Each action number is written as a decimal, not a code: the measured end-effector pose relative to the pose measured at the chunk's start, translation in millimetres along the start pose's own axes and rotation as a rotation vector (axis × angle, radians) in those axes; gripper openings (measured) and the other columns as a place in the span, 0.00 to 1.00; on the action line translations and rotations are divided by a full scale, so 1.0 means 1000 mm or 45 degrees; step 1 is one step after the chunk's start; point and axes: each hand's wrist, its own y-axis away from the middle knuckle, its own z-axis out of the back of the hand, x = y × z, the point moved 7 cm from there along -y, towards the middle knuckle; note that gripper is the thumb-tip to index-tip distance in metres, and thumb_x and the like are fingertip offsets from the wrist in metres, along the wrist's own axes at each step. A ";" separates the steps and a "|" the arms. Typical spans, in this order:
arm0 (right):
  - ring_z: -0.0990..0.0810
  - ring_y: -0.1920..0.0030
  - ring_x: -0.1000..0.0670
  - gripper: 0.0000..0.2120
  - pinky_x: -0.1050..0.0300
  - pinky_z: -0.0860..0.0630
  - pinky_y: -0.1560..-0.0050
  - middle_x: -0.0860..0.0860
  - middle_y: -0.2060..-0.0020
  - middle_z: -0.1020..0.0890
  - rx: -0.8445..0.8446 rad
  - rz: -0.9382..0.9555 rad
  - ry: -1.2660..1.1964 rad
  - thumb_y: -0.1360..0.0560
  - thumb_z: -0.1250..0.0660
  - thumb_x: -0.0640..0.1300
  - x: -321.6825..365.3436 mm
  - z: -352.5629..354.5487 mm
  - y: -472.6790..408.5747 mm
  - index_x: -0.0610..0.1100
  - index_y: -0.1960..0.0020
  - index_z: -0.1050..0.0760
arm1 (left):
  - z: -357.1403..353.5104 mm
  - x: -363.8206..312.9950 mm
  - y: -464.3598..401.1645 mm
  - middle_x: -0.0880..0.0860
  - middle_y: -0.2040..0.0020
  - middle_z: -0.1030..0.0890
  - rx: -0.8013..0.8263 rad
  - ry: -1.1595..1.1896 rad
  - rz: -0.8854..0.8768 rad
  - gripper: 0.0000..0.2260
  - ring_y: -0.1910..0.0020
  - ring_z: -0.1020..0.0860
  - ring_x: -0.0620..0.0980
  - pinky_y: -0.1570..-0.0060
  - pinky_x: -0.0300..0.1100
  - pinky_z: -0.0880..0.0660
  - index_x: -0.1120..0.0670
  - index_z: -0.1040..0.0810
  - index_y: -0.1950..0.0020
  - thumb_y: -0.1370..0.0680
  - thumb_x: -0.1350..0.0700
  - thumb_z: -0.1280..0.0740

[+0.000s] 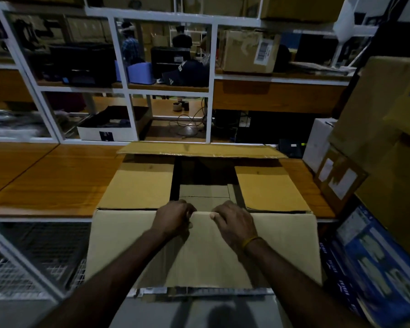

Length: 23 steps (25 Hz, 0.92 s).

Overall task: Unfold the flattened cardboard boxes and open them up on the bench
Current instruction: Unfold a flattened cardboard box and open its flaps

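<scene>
- The bench is a brown wooden top. The cardboard box stands on it at the near edge, towards the right end, and it is already opened into a box shape with the top open.
- The near flap is the largest part in view. It hangs out over the near edge of the bench towards the person. It looks like stiff corrugated board, light for its size, and I judge it bends only along the fold line, so it is best taken at the fold, near the middle of its length.
- The far flap stands out at the back, and the left flap and right flap lie folded inward over the opening. Between them the inside floor of the box shows. These thin edges can buckle or tear if they are pulled at one corner only; I would take each at the middle of its free edge.
- The left hand grips the top edge of the near wall, fingers curled over into the box.
- The right hand grips the same edge just beside it, closed on the cardboard in the same way, with a yellow band on the wrist.
- The cardboard surface looks dry and not slippery, so a plain grip should hold.
</scene>
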 end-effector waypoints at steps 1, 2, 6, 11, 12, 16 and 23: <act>0.25 0.50 0.54 0.12 0.54 0.29 0.47 0.57 0.50 0.23 -0.001 -0.022 -0.007 0.20 0.44 0.56 -0.002 -0.001 -0.002 0.55 0.45 0.23 | -0.001 0.003 0.000 0.47 0.49 0.21 0.015 0.084 -0.018 0.12 0.49 0.24 0.48 0.60 0.41 0.32 0.46 0.18 0.43 0.27 0.51 0.27; 0.25 0.48 0.54 0.14 0.53 0.29 0.46 0.56 0.48 0.23 0.016 -0.042 0.003 0.19 0.46 0.56 -0.002 -0.004 -0.007 0.55 0.43 0.23 | -0.001 0.005 0.000 0.48 0.48 0.21 0.005 0.164 -0.031 0.11 0.48 0.25 0.49 0.58 0.41 0.33 0.47 0.18 0.43 0.25 0.49 0.29; 0.27 0.37 0.52 0.19 0.49 0.28 0.40 0.54 0.35 0.26 0.135 -0.142 0.009 0.18 0.49 0.56 0.001 -0.021 -0.031 0.54 0.32 0.29 | -0.011 0.010 -0.005 0.50 0.43 0.21 -0.163 0.283 0.008 0.13 0.46 0.25 0.47 0.51 0.39 0.29 0.48 0.18 0.42 0.19 0.46 0.38; 0.41 0.24 0.49 0.28 0.47 0.35 0.29 0.53 0.21 0.44 0.334 -0.244 -0.010 0.19 0.46 0.57 -0.009 -0.036 -0.074 0.53 0.21 0.46 | -0.027 0.023 -0.050 0.53 0.23 0.37 -0.111 0.215 0.196 0.22 0.26 0.35 0.52 0.32 0.47 0.32 0.46 0.31 0.26 0.20 0.44 0.39; 0.43 0.23 0.49 0.30 0.47 0.36 0.28 0.53 0.21 0.47 0.347 -0.242 0.003 0.19 0.45 0.57 -0.012 -0.038 -0.086 0.52 0.20 0.49 | -0.029 0.024 -0.063 0.54 0.21 0.42 -0.072 0.187 0.190 0.25 0.24 0.39 0.54 0.30 0.49 0.34 0.46 0.35 0.24 0.20 0.43 0.39; 0.52 0.21 0.47 0.33 0.47 0.38 0.27 0.52 0.20 0.55 0.331 -0.244 0.108 0.19 0.42 0.53 -0.034 -0.043 -0.129 0.51 0.20 0.54 | -0.034 0.029 -0.112 0.53 0.19 0.55 0.051 0.043 0.141 0.31 0.21 0.47 0.58 0.27 0.55 0.39 0.45 0.48 0.20 0.20 0.44 0.38; 0.55 0.21 0.44 0.35 0.44 0.42 0.26 0.47 0.20 0.54 0.131 -0.224 0.292 0.19 0.42 0.53 -0.056 -0.040 -0.198 0.50 0.20 0.58 | -0.026 0.054 -0.194 0.57 0.19 0.51 -0.010 -0.078 0.101 0.34 0.21 0.48 0.61 0.25 0.57 0.44 0.44 0.57 0.20 0.19 0.45 0.39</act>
